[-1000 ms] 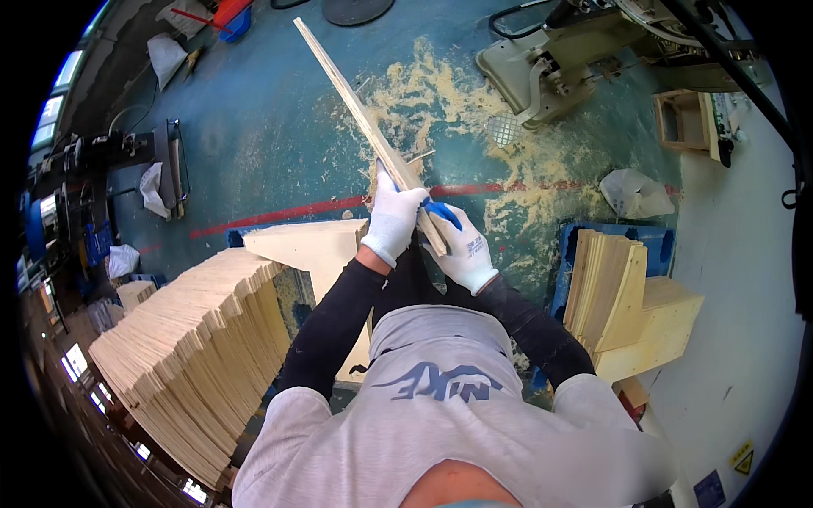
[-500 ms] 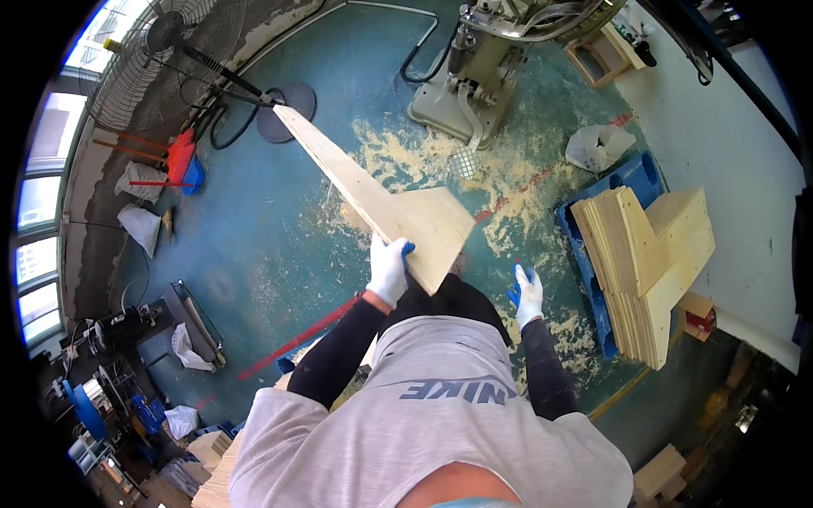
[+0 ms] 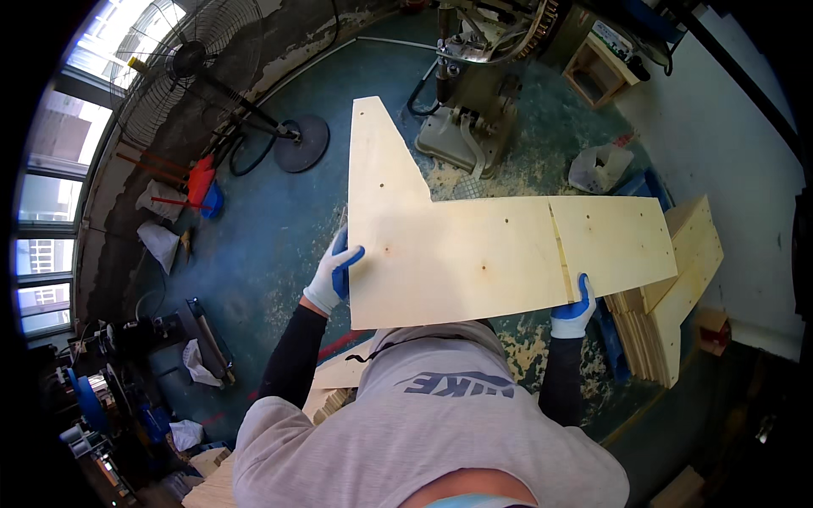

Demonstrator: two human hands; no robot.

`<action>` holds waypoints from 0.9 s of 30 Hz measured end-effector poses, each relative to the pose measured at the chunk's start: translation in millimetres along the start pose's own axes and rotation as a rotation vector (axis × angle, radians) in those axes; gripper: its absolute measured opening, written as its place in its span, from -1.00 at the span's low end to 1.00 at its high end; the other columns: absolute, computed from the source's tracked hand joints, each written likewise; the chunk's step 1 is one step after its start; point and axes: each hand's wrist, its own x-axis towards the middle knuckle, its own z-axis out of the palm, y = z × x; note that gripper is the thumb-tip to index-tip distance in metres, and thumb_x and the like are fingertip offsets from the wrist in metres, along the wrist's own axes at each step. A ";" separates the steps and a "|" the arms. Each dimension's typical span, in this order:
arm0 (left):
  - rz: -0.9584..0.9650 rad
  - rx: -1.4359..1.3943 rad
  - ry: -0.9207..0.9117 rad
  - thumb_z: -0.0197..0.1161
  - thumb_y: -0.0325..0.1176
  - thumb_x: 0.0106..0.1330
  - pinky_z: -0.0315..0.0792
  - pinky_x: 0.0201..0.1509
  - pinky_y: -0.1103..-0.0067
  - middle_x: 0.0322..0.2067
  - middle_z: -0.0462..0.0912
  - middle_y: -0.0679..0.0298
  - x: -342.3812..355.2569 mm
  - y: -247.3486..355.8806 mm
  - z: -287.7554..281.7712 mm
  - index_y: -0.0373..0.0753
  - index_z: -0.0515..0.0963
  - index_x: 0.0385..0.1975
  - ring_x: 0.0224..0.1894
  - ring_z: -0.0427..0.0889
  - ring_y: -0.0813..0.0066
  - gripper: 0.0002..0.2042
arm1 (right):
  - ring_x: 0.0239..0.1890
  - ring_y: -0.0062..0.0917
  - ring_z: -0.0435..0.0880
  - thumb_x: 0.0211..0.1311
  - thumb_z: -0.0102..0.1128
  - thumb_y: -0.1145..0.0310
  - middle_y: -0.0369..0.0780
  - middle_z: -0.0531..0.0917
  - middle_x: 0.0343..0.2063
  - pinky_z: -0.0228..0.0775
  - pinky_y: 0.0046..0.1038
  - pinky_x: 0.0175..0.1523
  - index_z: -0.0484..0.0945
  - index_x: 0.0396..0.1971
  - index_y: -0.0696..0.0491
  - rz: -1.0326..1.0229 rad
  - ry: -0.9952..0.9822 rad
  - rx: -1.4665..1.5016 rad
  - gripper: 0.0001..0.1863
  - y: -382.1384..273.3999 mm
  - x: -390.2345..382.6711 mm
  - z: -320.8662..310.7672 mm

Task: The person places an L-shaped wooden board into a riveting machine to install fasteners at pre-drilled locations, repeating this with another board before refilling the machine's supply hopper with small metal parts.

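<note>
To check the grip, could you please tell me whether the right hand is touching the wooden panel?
Touching: the head view shows the right hand at the near edge, thumb lying over the wooden panel.

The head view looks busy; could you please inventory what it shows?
Wooden panel: one, pale, centre
Stacked panels: several, pale, right
Fan: one, dark, upper left
Machine: one, grey, top centre
Machinery: count unclear, dark and blue, lower left
Sawdust: scattered, tan, floor
Bags: several, whitish, left and right
Dustpan: one, blue, upper left
Wooden box: one, tan, upper right
Left gloved hand: one, white-blue, gripping panel's left edge
Right gloved hand: one, white-blue, gripping panel's lower edge
</note>
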 end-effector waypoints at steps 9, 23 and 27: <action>0.361 0.577 0.139 0.12 -0.41 0.50 0.38 0.12 0.73 0.35 0.36 0.24 47.3 34.9 41.8 -0.32 0.03 0.53 0.13 0.45 0.62 -0.35 | 0.37 -0.19 0.41 0.52 -0.06 0.14 -0.05 0.41 0.34 0.28 -0.08 0.43 0.23 0.42 0.15 -0.125 0.128 0.002 -0.40 -5.5 -72.6 11.4; 0.142 1.003 -0.036 0.08 -0.37 0.52 0.43 0.05 0.53 0.09 0.60 0.13 61.0 75.4 77.7 -0.24 0.05 0.53 -0.03 0.59 0.42 -0.38 | 0.36 -0.12 0.41 0.54 -0.10 0.08 -0.04 0.38 0.37 0.25 -0.01 0.42 0.21 0.44 0.13 -0.262 0.146 0.076 -0.37 24.3 -141.3 7.5; 0.334 1.216 -0.038 0.05 -0.30 0.53 0.47 0.07 0.44 0.09 0.63 -0.12 58.8 71.4 79.9 -0.28 0.04 0.52 -0.07 0.72 0.14 -0.38 | 0.31 -0.17 0.48 0.56 -0.11 0.09 -0.05 0.44 0.33 0.34 -0.09 0.39 0.24 0.42 0.13 -0.215 0.233 0.004 -0.40 13.1 -135.8 9.8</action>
